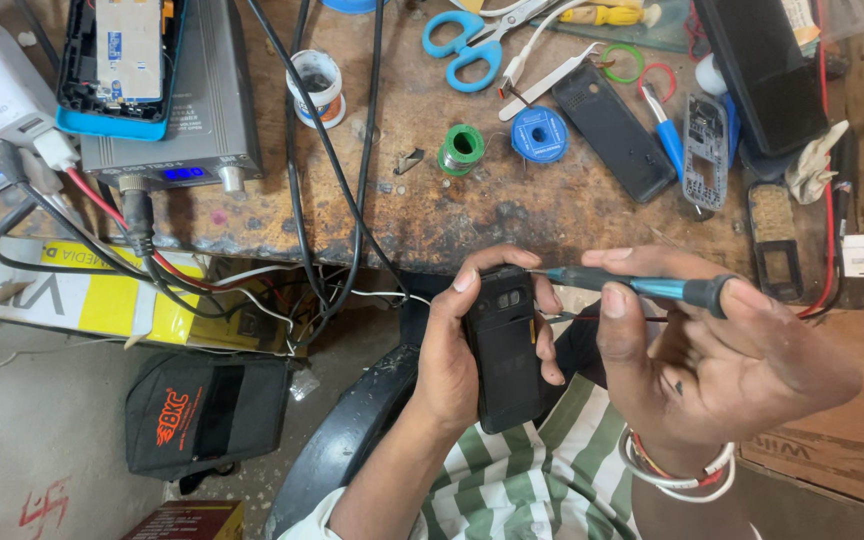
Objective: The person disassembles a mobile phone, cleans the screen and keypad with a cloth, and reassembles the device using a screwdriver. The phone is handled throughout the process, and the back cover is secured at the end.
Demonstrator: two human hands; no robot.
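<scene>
A worn wooden table [432, 215] is littered with scissors [472, 40] and solder spools [463, 148], while below its edge a black phone [500, 345] is clamped in the left hand [452, 350] and a screwdriver [642, 287] is pinched by the right hand's [732, 355] fingers [612, 300], its tip touching the phone's top.

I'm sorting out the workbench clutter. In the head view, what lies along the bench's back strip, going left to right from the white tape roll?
White tape roll → green wire spool → blue spool → black phone back cover → blue-handled tool → bare phone frame.
</scene>
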